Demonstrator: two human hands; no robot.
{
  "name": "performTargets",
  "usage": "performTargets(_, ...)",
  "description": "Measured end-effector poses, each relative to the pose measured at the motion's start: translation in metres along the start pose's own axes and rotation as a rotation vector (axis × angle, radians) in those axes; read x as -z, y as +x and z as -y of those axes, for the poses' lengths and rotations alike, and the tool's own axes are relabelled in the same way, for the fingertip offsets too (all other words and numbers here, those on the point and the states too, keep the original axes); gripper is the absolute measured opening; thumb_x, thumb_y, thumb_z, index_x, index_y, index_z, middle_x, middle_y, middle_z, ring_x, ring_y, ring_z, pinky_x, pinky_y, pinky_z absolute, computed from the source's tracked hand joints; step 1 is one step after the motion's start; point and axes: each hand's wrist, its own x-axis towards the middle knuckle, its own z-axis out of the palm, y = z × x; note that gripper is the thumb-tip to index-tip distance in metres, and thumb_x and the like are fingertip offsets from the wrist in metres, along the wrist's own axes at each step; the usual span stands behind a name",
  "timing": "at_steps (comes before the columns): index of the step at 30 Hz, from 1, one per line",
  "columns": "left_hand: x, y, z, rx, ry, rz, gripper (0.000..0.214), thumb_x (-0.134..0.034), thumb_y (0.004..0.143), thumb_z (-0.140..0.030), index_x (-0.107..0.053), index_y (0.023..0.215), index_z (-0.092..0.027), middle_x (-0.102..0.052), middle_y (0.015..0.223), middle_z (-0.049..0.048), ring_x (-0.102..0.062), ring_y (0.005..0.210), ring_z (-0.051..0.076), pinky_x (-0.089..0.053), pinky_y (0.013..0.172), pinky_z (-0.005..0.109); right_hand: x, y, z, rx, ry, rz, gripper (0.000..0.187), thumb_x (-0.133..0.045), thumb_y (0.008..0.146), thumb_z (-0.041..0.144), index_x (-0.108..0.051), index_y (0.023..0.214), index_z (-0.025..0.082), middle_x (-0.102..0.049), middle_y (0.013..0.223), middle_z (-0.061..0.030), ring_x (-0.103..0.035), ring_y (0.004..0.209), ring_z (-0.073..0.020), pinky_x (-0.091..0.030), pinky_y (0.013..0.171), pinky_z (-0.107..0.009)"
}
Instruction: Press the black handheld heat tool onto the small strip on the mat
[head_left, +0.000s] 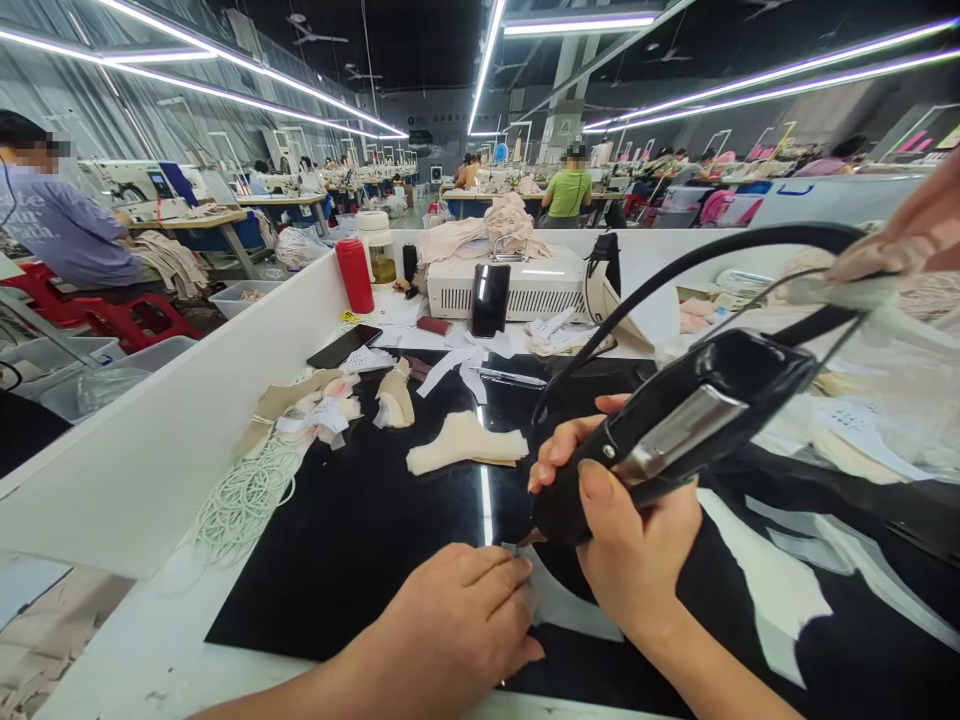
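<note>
Black handheld tool [675, 425] sits in your right hand [637, 545] at centre right of the frame, its tip pointing down toward a small pale fabric piece [555, 605] that lies flat on the black mat of the counter [150, 650] at lower centre. Your right hand is closed around the tool's body, thumb laid along the top near the metal plate, fingers curled underneath, wrist cocked so the nose tilts down and to the left. The tool's black cord [675, 270] arcs up and away to the upper right.

Your left hand [457, 615] lies palm down at lower centre, fingers together and pressed on the near edge of the fabric piece, pinning it rather than gripping it. The tool tip looks to be just at the fabric's upper edge, though your fingers hide the exact contact point, so you cannot tell from this view whether it touches.

As for progress, I judge the work on this piece to be at its start or in mid-pass: it is pinned and under the tip, with no visible mark of completion. One folded beige piece [465, 445] lies apart at centre, and a heap of beige scraps and labels [322, 410] sits to the centre left; whether these are finished or waiting is not clear.
</note>
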Motion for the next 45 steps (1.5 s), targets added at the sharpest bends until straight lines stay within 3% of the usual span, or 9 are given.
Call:
performTargets(9,0.002,0.001,0.000,0.000,0.032,-0.008,0.030,-0.050,0.110,-0.040,-0.067,0.104,-0.015,-0.076,0.118,0.0027,-0.069,0.110,0.015,-0.057,0.086,0.029,-0.008,0.002,0.000,-0.022,0.066,0.005,0.040,-0.077,0.090,0.040,-0.054,0.121,0.028,-0.062,0.083,0.0034,-0.061,0.062,-0.0152,-0.055,0.057,-0.032)
performTargets(18,-0.002,0.000,0.000,-0.025,0.035,0.015,0.030,-0.056,0.107,-0.042,-0.066,0.105,-0.014,-0.074,0.119,0.0052,-0.068,0.109,0.017,-0.057,0.084,0.030,-0.009,0.001,-0.001,-0.048,0.073,0.028,0.036,-0.076,0.092,0.037,-0.054,0.119,0.029,-0.064,0.083,0.0035,-0.063,0.063,-0.0151,-0.056,0.058,-0.032)
performTargets(22,0.004,0.003,0.000,0.007,-0.018,0.044,0.028,-0.058,0.106,-0.040,-0.065,0.112,-0.013,-0.073,0.122,0.0039,-0.067,0.113,0.018,-0.057,0.086,0.031,0.001,0.004,0.009,-0.037,0.076,-0.008,0.040,-0.080,0.089,0.038,-0.056,0.119,0.029,-0.065,0.084,0.0037,-0.064,0.064,-0.0150,-0.058,0.060,-0.032)
performTargets(28,0.010,0.004,0.000,0.004,-0.053,0.095,0.028,-0.052,0.109,-0.037,-0.063,0.118,-0.013,-0.072,0.122,0.0065,-0.068,0.111,0.021,-0.059,0.085,0.035,0.032,-0.002,0.032,-0.028,-0.031,-0.035,0.040,-0.080,0.088,0.040,-0.059,0.121,0.030,-0.064,0.084,0.0031,-0.063,0.063,-0.0157,-0.057,0.057,-0.031)
performTargets(34,0.013,0.004,0.001,-0.002,-0.064,0.047,0.030,-0.042,0.112,-0.033,-0.065,0.116,-0.015,-0.073,0.120,0.0080,-0.069,0.106,0.022,-0.060,0.084,0.036,0.054,-0.012,0.042,0.008,-0.100,-0.074,0.037,-0.079,0.090,0.041,-0.061,0.120,0.030,-0.063,0.083,0.0027,-0.062,0.063,-0.0164,-0.057,0.055,-0.031)
performTargets(45,0.019,0.007,0.003,-0.025,-0.025,0.050,0.031,-0.040,0.112,-0.032,-0.068,0.116,-0.017,-0.074,0.119,0.0069,-0.070,0.105,0.021,-0.060,0.084,0.035,0.051,-0.019,0.043,0.003,-0.058,-0.038,0.037,-0.077,0.092,0.039,-0.058,0.123,0.030,-0.064,0.085,0.0022,-0.063,0.064,-0.0158,-0.056,0.056,-0.031)
